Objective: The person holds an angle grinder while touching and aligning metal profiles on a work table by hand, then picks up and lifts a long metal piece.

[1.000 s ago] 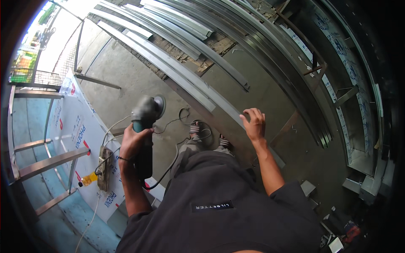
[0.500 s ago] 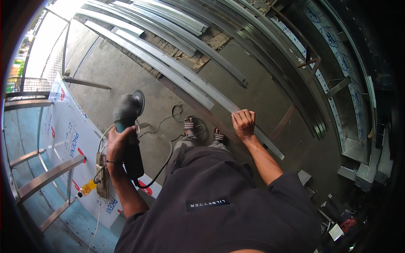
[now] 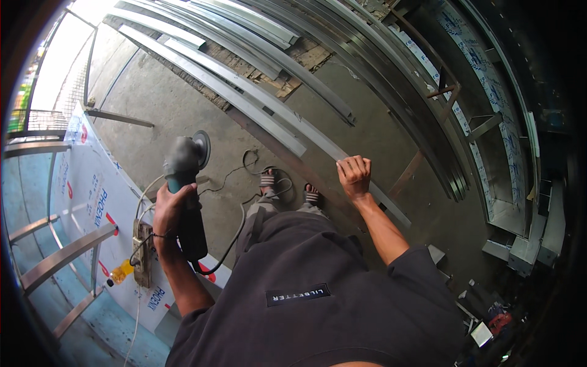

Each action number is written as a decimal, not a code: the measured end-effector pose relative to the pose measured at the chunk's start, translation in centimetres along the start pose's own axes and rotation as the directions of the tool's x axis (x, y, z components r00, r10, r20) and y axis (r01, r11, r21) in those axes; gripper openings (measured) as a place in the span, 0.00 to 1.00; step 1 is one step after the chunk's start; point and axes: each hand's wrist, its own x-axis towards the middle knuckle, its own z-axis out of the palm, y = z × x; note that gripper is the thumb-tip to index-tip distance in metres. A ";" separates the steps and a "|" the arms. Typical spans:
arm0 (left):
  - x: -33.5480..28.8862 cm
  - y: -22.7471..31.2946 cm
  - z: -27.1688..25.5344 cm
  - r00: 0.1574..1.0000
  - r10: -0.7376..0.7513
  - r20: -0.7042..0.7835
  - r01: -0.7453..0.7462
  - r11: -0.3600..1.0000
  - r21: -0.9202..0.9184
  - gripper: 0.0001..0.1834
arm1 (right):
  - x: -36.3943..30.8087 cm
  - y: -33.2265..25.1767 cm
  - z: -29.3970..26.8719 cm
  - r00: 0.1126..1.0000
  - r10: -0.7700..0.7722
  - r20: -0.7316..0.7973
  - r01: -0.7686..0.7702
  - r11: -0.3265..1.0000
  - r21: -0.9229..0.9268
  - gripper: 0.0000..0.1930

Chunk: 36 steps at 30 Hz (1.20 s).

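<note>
Beside the person's left hip, above the concrete floor (image 3: 165,92), an angle grinder (image 3: 182,170) sat in the left hand (image 3: 171,211), its disc (image 3: 202,149) facing away from the body and its cord (image 3: 235,246) looping from the rear end. The thumb lay across the casing; the other fingers were mostly hidden but seemed wrapped around it in a firm grasp. Over a long metal bar (image 3: 306,130), the right hand (image 3: 354,178) was clenched loosely, knuckles up — whether it pinched the bar's edge could not be told.

The grinder looked rigid and fairly heavy, its weight likely gathered toward the head; the disc was probably its most breakable part. The narrow body just behind the head, where the left hand was, seemed the sound place to hold it. The bar looked stiff and slick — better taken by its flat faces than by possibly sharp edges.
</note>
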 end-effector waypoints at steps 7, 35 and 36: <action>-0.3 -0.8 0.0 1.000 -0.006 -0.018 0.006 1.000 -0.022 0.16 | 0.5 0.2 -0.6 0.997 0.041 0.059 -0.040 0.999 -0.022 0.07; 0.0 -1.6 0.0 0.998 -0.037 -0.042 0.036 0.999 -0.021 0.18 | 4.1 7.8 3.1 0.229 0.150 0.962 -0.908 -0.322 0.267 0.05; -0.1 -1.6 0.0 0.998 -0.039 -0.043 0.038 0.999 -0.019 0.18 | 3.9 7.9 3.4 0.247 0.140 0.959 -0.894 -0.348 0.282 0.05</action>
